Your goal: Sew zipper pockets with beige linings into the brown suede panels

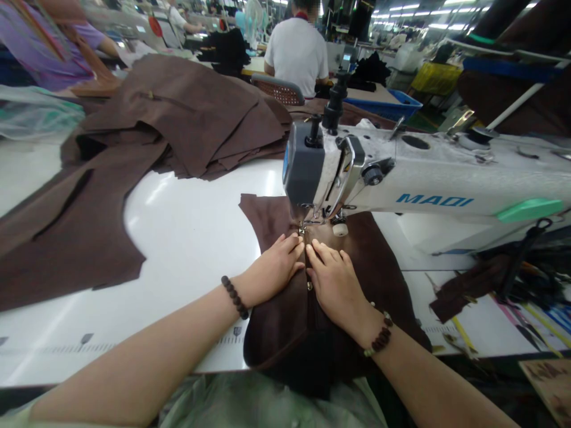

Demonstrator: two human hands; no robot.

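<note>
You are in a sewing workshop, a large one, like a factory hall. This is shown by the industrial sewing machine [432, 172] in front of you, and by the white surface [191, 238] with ruler marks [86, 338] along its edge. Cut brown pieces [178, 113] lie there in a heap. Beyond, a person in a white shirt [297, 53] sits among other workplaces, under rows of long ceiling lamps [404, 7].

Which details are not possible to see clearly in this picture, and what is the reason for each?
In the head view:
Brown fabric under the left hand and right hand: covered by the hands.
Needle tip: too small to tell.
Right end of the sewing machine: cut off by the right edge.
Lower layers of the stacked brown pieces: mostly hidden by upper ones.
</note>
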